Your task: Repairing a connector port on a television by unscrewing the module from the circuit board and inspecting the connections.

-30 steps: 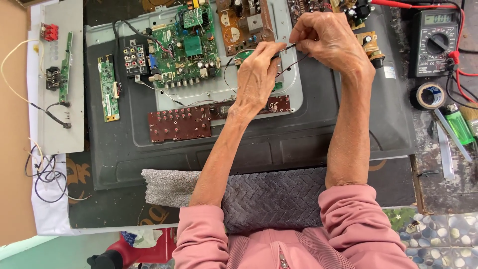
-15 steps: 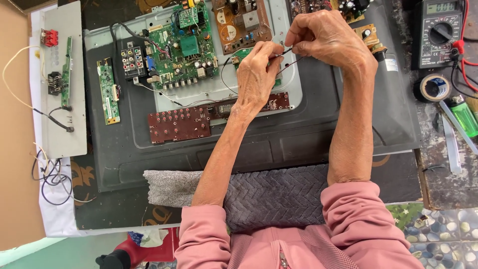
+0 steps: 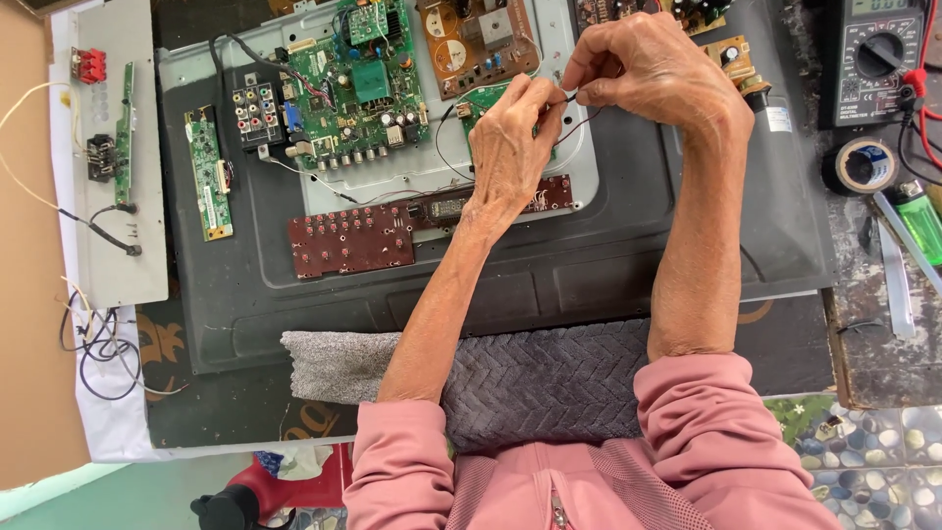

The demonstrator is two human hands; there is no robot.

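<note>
Both hands have drifted slightly up the view; left hand [image 3: 510,137] and right hand [image 3: 653,69] each pinch a thin wire [image 3: 567,98] above the green board [image 3: 368,83].

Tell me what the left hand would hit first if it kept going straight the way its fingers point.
Probably the right hand: the left hand points up and rightward along the thin dark wire both pinch. Depth is unclear.

Head camera, looking straight down, close overhead
</note>
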